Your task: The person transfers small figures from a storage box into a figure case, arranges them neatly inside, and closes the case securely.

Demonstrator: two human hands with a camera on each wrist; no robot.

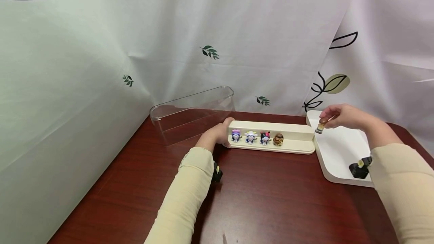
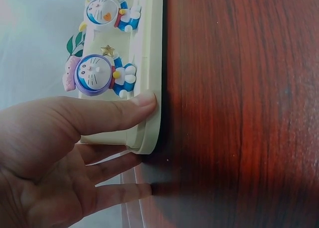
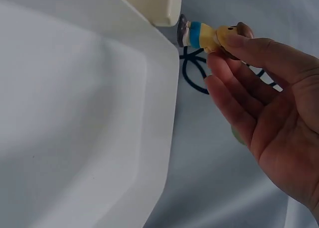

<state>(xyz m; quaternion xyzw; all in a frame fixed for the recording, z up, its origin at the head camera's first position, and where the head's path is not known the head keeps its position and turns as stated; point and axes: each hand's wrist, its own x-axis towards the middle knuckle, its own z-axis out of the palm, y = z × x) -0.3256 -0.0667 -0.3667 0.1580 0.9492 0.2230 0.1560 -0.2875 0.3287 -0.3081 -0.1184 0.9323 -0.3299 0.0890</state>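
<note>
A cream stepped display stand (image 1: 295,131) lies on the dark red table, its left end gripped by my left hand (image 1: 222,133). In the left wrist view, the thumb (image 2: 132,111) presses on the stand's front edge, with the other fingers around the end. Several small figurines line the lower step, including one with a purple hat (image 1: 236,135), one with a white hood (image 1: 250,137), one in red and black (image 1: 265,138) and a brown one (image 1: 278,139). My right hand (image 1: 349,116) pinches another figurine (image 3: 204,36) by its brown-haired head, close to the stand's right end.
A white tray (image 1: 339,150) stands right of the stand, beneath my right hand. Behind my left hand is a clear plastic case (image 1: 164,129). A white curtain (image 1: 271,48) with leaf prints hangs behind the table (image 1: 271,195).
</note>
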